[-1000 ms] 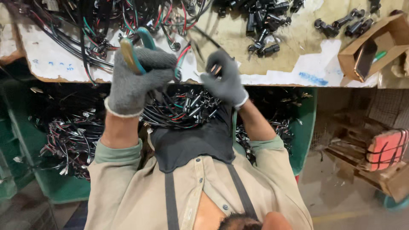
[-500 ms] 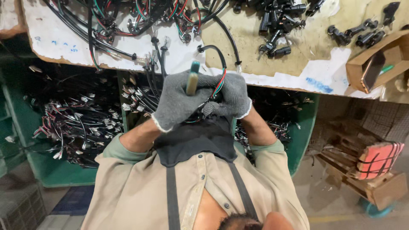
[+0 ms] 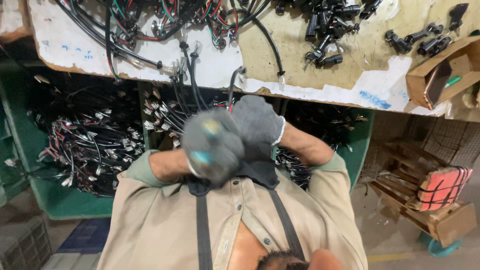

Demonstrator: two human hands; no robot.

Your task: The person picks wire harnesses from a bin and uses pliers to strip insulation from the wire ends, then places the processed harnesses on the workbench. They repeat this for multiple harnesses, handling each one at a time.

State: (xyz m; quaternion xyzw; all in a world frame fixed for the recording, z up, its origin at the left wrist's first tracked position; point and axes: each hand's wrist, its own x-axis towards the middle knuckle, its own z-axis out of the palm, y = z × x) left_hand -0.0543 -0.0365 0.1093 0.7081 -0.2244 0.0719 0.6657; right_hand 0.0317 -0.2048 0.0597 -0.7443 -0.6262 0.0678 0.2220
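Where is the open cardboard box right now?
In the head view, the cardboard box sits at the far right edge of the workbench, just right of the scattered black connectors.

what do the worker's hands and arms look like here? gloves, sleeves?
Both hands wear grey knitted work gloves: left hand, right hand. The right glove has a white cuff edge. The left is motion-blurred. Beige shirt sleeves are rolled up to about the elbows, so the forearms are bare.

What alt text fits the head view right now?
Two grey-gloved hands, left hand and right hand, are pressed together close to the chest, blurred, a teal-handled tool in the left. Above lies a workbench strewn with wire harnesses; below stand green bins.
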